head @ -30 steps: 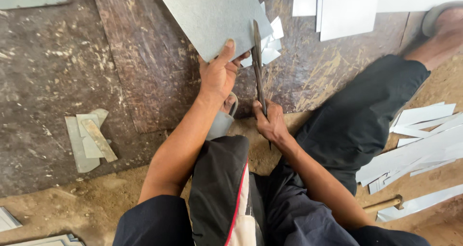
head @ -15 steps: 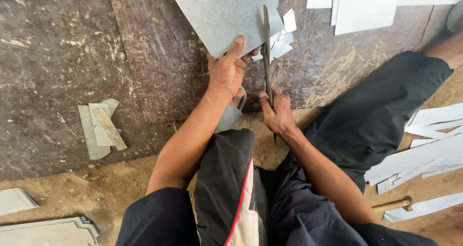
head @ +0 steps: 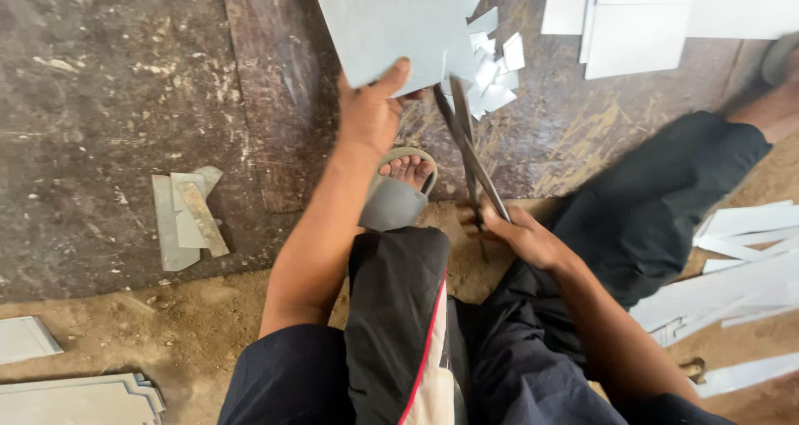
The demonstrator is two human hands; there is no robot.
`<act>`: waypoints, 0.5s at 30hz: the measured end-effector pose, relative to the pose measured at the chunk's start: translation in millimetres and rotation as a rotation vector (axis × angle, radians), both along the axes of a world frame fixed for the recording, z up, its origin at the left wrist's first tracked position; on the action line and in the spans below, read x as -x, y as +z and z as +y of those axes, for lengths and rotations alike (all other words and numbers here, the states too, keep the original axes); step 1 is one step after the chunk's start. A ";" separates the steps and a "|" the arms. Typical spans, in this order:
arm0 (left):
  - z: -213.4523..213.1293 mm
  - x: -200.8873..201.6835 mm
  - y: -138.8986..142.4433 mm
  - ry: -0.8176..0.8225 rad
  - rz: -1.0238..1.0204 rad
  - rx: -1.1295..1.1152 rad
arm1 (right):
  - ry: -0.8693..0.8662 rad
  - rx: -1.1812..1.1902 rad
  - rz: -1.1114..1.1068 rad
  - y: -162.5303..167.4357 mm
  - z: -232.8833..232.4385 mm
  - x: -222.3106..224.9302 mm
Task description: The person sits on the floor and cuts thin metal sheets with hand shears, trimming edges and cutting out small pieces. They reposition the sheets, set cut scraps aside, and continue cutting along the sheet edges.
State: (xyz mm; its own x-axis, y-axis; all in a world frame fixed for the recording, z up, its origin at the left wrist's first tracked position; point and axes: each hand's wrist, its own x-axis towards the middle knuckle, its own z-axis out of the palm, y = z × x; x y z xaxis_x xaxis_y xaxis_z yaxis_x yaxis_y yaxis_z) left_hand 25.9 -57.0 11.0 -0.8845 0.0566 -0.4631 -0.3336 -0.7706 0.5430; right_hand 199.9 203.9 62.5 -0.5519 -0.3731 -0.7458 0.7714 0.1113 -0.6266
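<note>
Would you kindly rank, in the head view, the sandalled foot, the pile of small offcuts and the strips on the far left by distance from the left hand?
From the left hand, which grips the grey sheet:
1. Sandalled foot, just below the hand.
2. Pile of small offcuts, to its right, beyond the shears.
3. Strips, well off to the left on the dark board.

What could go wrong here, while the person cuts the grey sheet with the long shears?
1. The left hand grips the flat grey sheet right beside the open blades of the long metal shears, so a slip might cut the thumb.
2. The foot in an open grey sandal rests just under the blades; a dropped offcut could hit the toes.
3. The small white offcuts look sharp-edged.
</note>
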 end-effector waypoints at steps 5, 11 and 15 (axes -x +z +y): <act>-95.1 20.6 4.6 -0.328 -0.009 0.176 | 0.512 -0.364 0.123 5.9 21.8 25.5; -110.3 -9.1 11.9 -0.169 -0.123 0.314 | 1.097 -0.855 0.525 11.5 24.5 77.2; -107.4 -31.7 9.3 -0.042 -0.093 0.521 | 1.287 -0.891 0.124 9.9 38.8 87.9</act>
